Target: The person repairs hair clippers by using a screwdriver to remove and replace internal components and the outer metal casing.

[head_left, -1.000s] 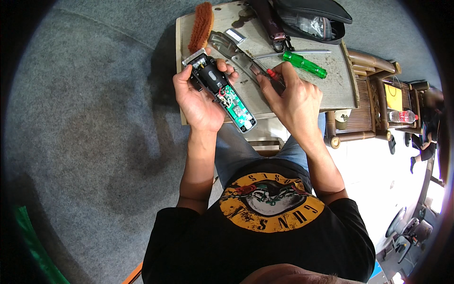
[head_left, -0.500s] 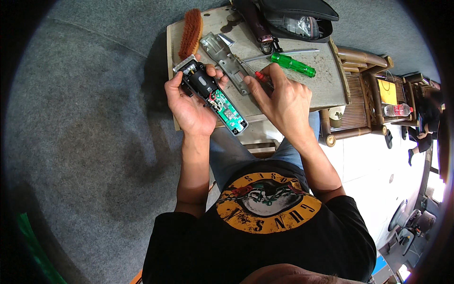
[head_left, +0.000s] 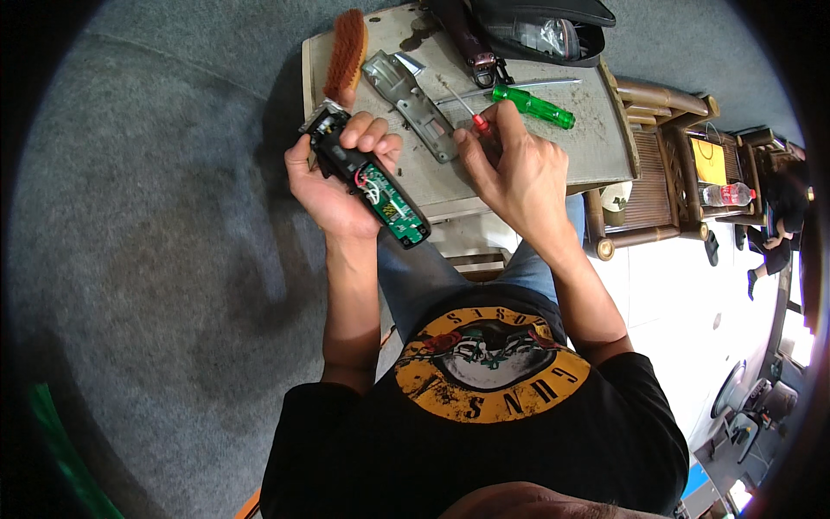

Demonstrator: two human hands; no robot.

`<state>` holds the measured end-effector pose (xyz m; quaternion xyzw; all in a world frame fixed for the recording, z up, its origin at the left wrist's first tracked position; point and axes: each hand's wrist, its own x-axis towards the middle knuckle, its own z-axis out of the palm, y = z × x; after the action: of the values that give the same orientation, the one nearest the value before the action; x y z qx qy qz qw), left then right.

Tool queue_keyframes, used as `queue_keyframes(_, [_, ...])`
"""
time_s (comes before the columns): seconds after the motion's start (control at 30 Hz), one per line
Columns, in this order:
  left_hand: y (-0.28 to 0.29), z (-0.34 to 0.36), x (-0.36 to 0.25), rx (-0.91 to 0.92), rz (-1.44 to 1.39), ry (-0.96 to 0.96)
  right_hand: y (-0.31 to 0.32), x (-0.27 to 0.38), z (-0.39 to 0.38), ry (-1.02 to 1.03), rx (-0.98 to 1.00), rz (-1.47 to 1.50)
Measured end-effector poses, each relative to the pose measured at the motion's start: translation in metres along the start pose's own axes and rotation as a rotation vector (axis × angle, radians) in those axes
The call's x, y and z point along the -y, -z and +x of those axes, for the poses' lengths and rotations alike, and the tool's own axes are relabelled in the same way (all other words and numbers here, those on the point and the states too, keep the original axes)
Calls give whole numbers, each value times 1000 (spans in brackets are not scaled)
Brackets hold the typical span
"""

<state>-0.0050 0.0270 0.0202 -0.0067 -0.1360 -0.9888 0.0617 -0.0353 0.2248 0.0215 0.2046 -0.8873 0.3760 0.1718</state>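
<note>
My left hand (head_left: 341,195) is closed around a hair clipper (head_left: 363,177) whose housing is off. Its green circuit board and a few red and white wires lie bare, and the metal blade sits at the far end. Between the thumb and fingers of my right hand (head_left: 523,164) is a small red-handled screwdriver (head_left: 480,123), its thin shaft pointing away to the upper left. Part of its handle is hidden in my grip. Between the two hands, the grey clipper housing (head_left: 413,112) lies open on the small table (head_left: 588,156).
A brown-bristled brush (head_left: 346,56) lies at the table's left edge. Beyond my right hand are a green-handled screwdriver (head_left: 540,108), a dark maroon clipper (head_left: 467,43) and an open black case (head_left: 562,39). Bamboo chairs (head_left: 657,177) stand at right, one bearing a plastic bottle (head_left: 728,195). A person sits farther off.
My left hand has shifted a little left with the clipper and tilted it, the fingers now folded over its body. My right hand has raised the red screwdriver's tip away from the housing.
</note>
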Motion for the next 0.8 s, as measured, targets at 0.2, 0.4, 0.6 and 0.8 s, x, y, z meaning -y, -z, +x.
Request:
queue_keyframes(0.2, [19, -3, -8, 260, -125, 42, -2, -2, 0, -23, 25, 8])
queue_keyframes(0.4, [18, -4, -8, 224, -32, 13, 4, -13, 2, -149, -125, 609])
queue_keyframes(0.6, [23, 2, -6, 201, -38, 37, 40, -40, 10, -95, -230, 1162])
queue_keyframes(0.8, [23, -1, -5, 176, -54, 47, 52, -49, -3, -145, -185, 819])
